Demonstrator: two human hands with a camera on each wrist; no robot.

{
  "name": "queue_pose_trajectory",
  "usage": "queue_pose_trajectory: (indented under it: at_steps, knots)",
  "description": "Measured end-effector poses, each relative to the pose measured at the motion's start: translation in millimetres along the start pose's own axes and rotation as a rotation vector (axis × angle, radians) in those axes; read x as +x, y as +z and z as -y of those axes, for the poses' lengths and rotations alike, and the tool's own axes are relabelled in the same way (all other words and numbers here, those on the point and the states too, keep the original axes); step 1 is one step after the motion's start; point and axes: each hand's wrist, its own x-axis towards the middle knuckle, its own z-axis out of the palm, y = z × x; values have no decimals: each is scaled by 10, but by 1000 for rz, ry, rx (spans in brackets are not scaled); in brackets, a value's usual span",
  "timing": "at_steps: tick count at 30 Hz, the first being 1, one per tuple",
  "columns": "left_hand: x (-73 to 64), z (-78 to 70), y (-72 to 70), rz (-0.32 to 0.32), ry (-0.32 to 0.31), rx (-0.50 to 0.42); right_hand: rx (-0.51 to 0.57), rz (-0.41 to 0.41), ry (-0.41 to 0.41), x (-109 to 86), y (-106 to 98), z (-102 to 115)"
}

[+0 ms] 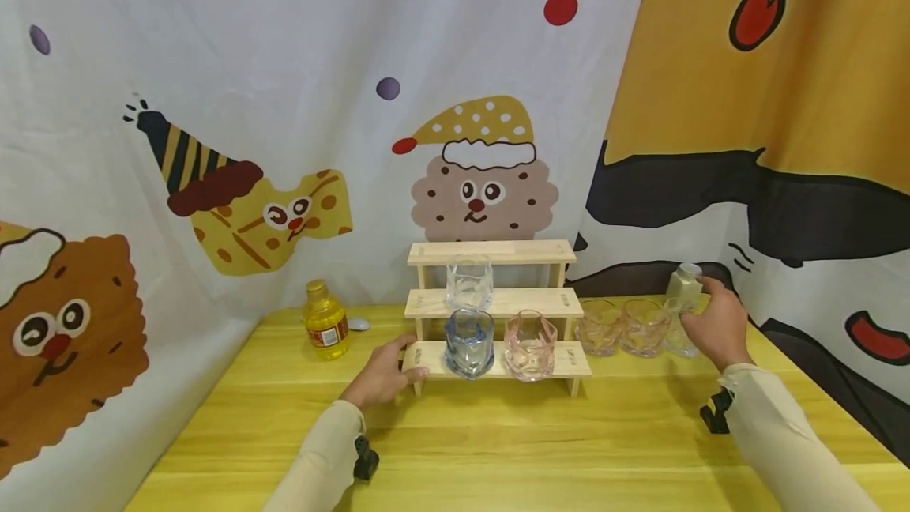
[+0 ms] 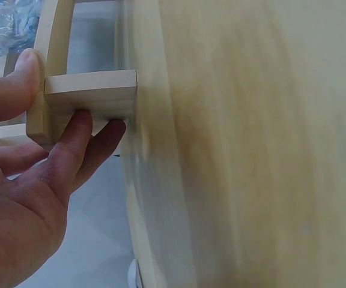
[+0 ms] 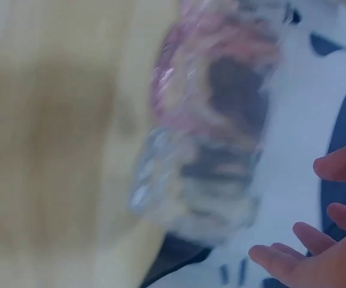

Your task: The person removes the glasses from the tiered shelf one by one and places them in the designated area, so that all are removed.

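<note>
My left hand (image 1: 384,374) grips the left end of a three-step wooden stand (image 1: 490,303), thumb on the front and fingers beneath the lowest board (image 2: 92,87). On that board stand a blue glass (image 1: 469,344) and a pink glass (image 1: 531,346). A clear glass (image 1: 469,283) sits on the middle step. My right hand (image 1: 716,326) is beside a small white-lidded jar (image 1: 684,288) and a clear glass (image 1: 680,338), partly hidden by the hand. In the right wrist view, the right hand (image 3: 323,240) has its fingers spread and nothing between them.
Two pinkish glasses (image 1: 599,329) stand in a row right of the stand. Left of it are a yellow bottle (image 1: 326,324) with a label and a white spoon (image 1: 359,324). A printed curtain (image 1: 298,101) hangs behind the wooden table (image 1: 498,449).
</note>
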Motion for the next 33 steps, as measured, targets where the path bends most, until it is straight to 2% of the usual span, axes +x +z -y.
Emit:
queue_pose_trajectory:
  at_steps: [6, 11, 18, 27, 33]
  knots:
    - [6, -19, -28, -19, -12, 15, 39, -19, -113, -3, 40, 432]
    - [10, -33, -18, -19, -19, 19, 113, 25, -224, -29, 93, 650]
    - [0, -27, 9, -19, -24, 1, 206, 134, -287, -84, 216, 930]
    - [6, -7, 17, -5, -31, -11, 339, 315, -375, -127, 402, 1275]
    - [23, -4, 13, -6, -29, 0, 438, 433, -392, -116, 510, 1428]
